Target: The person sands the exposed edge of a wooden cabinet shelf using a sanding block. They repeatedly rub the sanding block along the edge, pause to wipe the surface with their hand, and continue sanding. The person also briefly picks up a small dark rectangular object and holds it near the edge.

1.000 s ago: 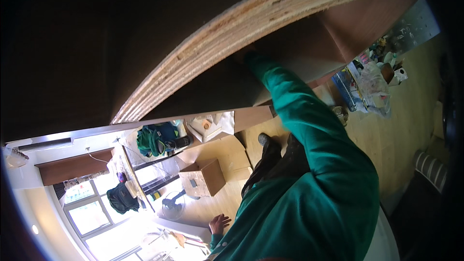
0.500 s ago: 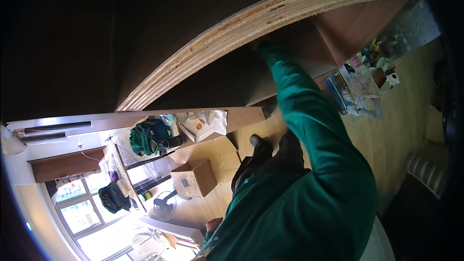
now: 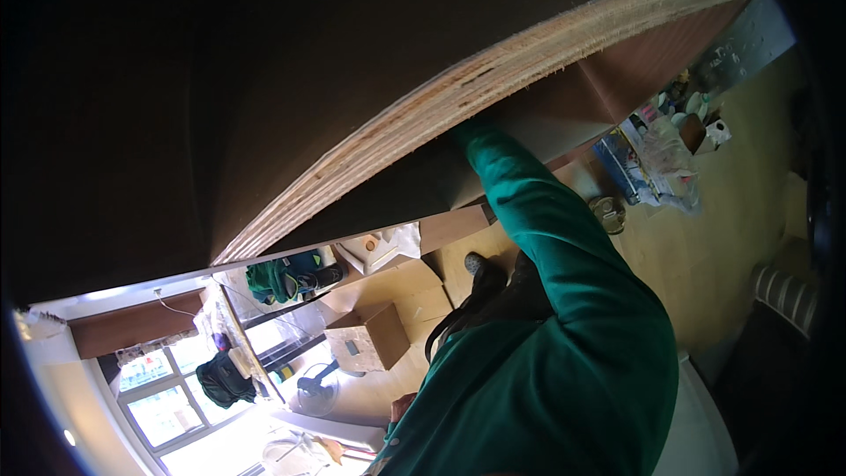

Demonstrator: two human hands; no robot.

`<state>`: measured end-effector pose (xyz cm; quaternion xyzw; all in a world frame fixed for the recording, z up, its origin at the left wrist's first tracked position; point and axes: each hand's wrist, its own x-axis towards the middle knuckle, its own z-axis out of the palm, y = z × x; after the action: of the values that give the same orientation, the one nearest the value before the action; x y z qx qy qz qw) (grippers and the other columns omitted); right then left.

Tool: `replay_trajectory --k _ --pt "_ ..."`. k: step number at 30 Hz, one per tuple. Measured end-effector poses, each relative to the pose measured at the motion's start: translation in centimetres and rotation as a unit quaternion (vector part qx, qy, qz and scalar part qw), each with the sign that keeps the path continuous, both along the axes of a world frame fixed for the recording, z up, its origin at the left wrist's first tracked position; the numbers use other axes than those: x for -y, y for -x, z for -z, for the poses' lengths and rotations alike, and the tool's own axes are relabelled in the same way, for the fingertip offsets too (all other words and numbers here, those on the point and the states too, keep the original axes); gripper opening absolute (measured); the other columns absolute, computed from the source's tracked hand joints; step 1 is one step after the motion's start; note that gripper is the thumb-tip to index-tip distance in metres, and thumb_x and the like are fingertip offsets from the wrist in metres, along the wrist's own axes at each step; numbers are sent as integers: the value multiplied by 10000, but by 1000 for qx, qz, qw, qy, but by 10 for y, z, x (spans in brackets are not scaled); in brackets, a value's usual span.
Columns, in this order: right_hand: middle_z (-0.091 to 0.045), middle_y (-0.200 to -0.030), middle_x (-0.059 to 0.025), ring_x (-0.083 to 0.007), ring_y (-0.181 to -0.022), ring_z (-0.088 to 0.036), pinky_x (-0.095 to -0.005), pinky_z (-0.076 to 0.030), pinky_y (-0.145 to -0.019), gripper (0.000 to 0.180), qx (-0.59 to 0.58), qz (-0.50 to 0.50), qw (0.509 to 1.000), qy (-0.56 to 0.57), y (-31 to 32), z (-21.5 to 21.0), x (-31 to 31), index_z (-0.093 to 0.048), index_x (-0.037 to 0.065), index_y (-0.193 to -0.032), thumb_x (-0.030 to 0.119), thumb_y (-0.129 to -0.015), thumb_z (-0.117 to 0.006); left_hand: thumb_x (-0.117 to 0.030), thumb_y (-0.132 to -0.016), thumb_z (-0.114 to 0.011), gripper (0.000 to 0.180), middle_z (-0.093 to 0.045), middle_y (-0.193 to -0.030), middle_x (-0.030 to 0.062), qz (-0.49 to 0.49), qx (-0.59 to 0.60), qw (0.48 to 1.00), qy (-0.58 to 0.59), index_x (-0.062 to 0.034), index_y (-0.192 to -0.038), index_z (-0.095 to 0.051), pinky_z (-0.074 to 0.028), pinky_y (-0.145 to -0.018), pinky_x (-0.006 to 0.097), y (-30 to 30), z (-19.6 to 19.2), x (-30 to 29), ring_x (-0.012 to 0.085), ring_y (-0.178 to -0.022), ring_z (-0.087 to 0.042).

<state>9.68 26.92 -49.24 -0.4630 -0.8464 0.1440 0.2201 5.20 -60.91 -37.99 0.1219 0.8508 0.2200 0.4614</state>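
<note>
1 raw-edged plywood panel (image 3: pixel 480 79); 1 green sleeve (image 3: pixel 546 216), raised seemingly to reach behind; hidden right hand; low left hand (image 3: pixel 403 405). Cannot tell either's grip.

The right arm (image 3: pixel 564 229) — green-sleeved — slants from the lower right of the frame up toward its upper centre, where the right hand is hidden. The left hand (image 3: pixel 402 406) shows low at centre, partly covered by the torso (image 3: pixel 546 397) — finger pose unclear.

forearm (image 3: pixel 520 189) partly behind board (image 3: pixel 495 78), box (image 3: pixel 368 338) leftward
</note>
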Motion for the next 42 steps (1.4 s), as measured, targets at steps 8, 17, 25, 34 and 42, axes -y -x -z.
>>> replay_trajectory --k 8,17,25,34,42 --pt "-683 -981 -118 -248 -960 -653 -357 -445 -1056 210 120 -374 917 -69 -65 -31 183 -717 93 -1005 229 -964 -562 -220 -973 -694 297 -751 -1097 119 -79 28 994 -63 26 -1136 -726 -549 -866 335 26 -9 -3 218 -984 -705" --pt "-401 -1569 -220 -376 -1466 -354 -497 -315 -1195 654 92 67 977 181 -234 -110 54 -356 123 -1565 531 -1054 -364 -237 -969 -683 343 -745 -1064 165 18 41 999 6 40 -1172 -682 -590 -760 376 68 22 -57 264 -918 -735" --pt "-476 -1516 -220 -407 -1466 -358 -491 -224 -1248 698 -81 -408 893 173 -154 -104 208 -550 31 -1430 552 -966 -557 -260 -945 -692 395 -740 -1026 201 75 -22 996 -41 28 -1212 -644 -609 -699 388 92 -38 -146 313 -865 -751" --pt "-238 -1662 -195 -377 -1548 -162 -485 -106 -1273 807 25 -5 998 57 -53 -87 22 -340 51 -1572 614 -999 -427 -146 -914 -655 243 -760 -1036 174 487 -196 844 -111 -100 -1136 -741 -614 -787 399 109 1 -97 318 -907 -752" --pt "-163 -1700 -139 -313 -1576 -98 -486 -48 -1275 888 92 146 979 107 -112 -82 -30 -244 57 -1611 685 -991 -342 -232 -974 -653 408 -744 -1111 208 -47 39 996 66 102 -1207 -673 -621 -815 383 85 -33 -114 269 -974 -743"
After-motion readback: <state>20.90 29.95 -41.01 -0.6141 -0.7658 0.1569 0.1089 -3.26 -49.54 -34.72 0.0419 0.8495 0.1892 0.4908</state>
